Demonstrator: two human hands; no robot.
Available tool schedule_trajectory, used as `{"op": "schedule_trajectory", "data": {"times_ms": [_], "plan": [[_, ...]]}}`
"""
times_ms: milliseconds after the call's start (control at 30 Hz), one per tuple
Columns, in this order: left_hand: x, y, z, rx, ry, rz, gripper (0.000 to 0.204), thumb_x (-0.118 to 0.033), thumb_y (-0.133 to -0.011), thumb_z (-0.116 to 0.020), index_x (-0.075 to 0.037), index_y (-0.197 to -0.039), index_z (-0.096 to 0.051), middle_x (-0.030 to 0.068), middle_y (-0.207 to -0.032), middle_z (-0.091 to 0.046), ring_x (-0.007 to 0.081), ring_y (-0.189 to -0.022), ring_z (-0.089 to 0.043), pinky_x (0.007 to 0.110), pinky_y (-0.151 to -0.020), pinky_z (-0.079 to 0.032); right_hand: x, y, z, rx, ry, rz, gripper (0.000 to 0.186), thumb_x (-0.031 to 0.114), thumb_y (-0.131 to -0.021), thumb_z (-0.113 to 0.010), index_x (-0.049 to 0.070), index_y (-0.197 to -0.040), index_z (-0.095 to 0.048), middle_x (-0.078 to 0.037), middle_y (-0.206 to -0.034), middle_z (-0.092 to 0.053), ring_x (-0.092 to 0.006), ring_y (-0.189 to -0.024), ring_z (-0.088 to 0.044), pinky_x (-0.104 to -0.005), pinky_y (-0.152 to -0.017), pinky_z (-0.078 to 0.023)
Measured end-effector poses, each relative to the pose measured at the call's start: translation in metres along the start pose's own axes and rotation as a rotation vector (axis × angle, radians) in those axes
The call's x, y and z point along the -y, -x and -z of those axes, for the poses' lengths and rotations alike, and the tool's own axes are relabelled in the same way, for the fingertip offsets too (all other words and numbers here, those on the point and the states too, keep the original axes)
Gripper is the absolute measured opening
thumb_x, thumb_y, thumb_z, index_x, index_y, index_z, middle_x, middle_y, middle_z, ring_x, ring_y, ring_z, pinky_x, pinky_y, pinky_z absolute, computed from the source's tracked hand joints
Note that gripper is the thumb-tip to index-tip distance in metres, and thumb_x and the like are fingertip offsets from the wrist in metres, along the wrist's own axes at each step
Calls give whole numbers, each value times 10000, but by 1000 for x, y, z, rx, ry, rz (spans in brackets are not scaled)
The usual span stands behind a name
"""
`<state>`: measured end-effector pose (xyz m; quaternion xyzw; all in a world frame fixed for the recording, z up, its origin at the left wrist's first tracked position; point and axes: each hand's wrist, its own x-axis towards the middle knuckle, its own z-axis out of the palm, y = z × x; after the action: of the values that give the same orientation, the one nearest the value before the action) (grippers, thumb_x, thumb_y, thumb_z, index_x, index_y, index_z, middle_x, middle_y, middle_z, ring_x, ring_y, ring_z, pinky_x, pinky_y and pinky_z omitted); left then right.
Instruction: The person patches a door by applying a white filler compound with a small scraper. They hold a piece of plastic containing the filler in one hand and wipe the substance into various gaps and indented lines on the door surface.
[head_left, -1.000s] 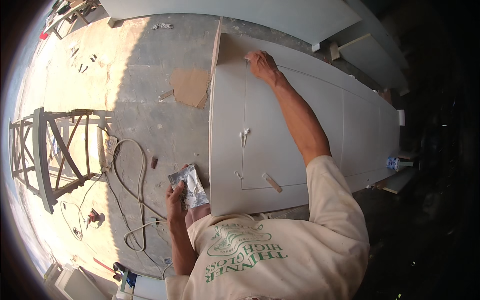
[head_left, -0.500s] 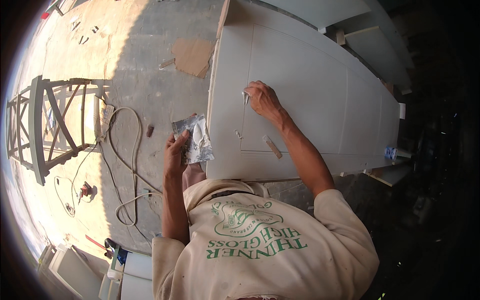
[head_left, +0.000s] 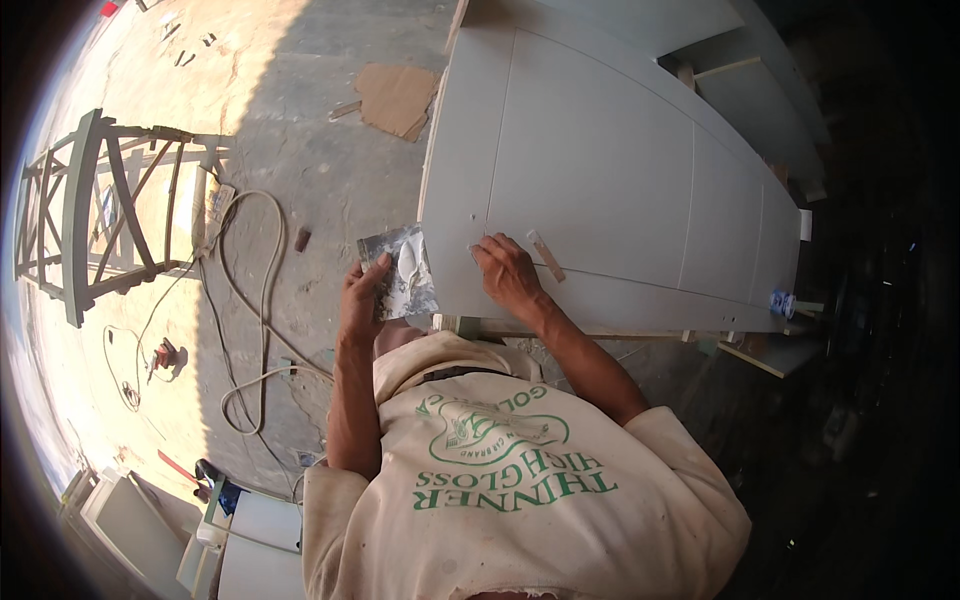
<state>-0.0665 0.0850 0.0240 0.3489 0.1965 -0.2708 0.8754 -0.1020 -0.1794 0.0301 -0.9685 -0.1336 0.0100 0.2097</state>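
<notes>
My left hand point(head_left: 362, 300) is closed on a thin rectangular plate point(head_left: 384, 262), thumb on top. A thick smear of white paste point(head_left: 412, 262) lies on the plate's grey, stained face. My right hand point(head_left: 510, 274) is over the near left part of a large pale grey panel point(head_left: 600, 160) with thin grooved lines. Its fingers are pinched together close to the panel; what they hold is mostly hidden. Just right of these fingers, a short brown-and-white strip point(head_left: 546, 256) lies on the panel. A small pale spot point(head_left: 473, 216) shows beyond the fingertips.
Coiled cable point(head_left: 272, 290) lies on the concrete floor to the left, beside a green-grey wooden frame point(head_left: 80, 220). A torn piece of cardboard point(head_left: 397, 100) is beyond the panel's left edge. More pale boards point(head_left: 770, 110) stand at the far right. A blue-labelled container point(head_left: 782, 303) is at the panel's right end.
My right hand has come nearer to me along the panel, to beside the strip. The left hand still holds the plate. The whole view has shifted slightly.
</notes>
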Motion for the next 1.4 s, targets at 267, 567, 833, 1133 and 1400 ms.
{"op": "schedule_trajectory", "data": {"times_ms": [267, 567, 833, 1133, 1400], "plan": [[5, 10, -2, -3, 28, -21, 179, -150, -993, -661, -18, -1112, -674, 70, -954, -747, 141, -758, -727, 298, -676, -613, 0, 12, 72, -31, -625, -316, 202, 64, -917, -694, -29, -1092, -735, -139, -978, -757, -209, -943, -702, -353, -830, -569], [46, -1, -55, 134, 157, 187, 292, -223, -1021, -606, 23, -1174, -645, 128, -1015, -748, 195, -818, -760, 331, -741, -647, 24, 17, 120, -156, -608, 187, 295, 99, -992, -627, 17, -1270, -685, -153, -1270, -639, -252, -1072, -667, -358, -930, -553], [70, 4, -73, 148, 245, 20, 329, -255, -1044, -575, 26, -1208, -627, 150, -1057, -742, 224, -877, -762, 357, -775, -652, 11, 33, 93, -163, -498, 232, 474, -21, -869, -736, 88, -1327, -678, -144, -1324, -583, -291, -1069, -664, -374, -922, -569], [79, 13, -70, 49, 221, -127, 224, -179, -1040, -590, 3, -1156, -650, 106, -1002, -738, 184, -816, -744, 334, -730, -636, 2, 63, 67, -5, -486, 59, 359, 98, -939, -684, 48, -1294, -681, -189, -1223, -630, -335, -953, -697, -374, -825, -593], [89, 56, -72, -24, -108, 100, 229, -142, -981, -683, 16, -1147, -667, 68, -974, -737, 129, -790, -708, 277, -712, -583, -9, 42, 23, -202, -1300, -617, 281, 216, -993, -679, -34, -1103, -746, -55, -921, -763, -107, -856, -684, -272, -824, -545]]}}
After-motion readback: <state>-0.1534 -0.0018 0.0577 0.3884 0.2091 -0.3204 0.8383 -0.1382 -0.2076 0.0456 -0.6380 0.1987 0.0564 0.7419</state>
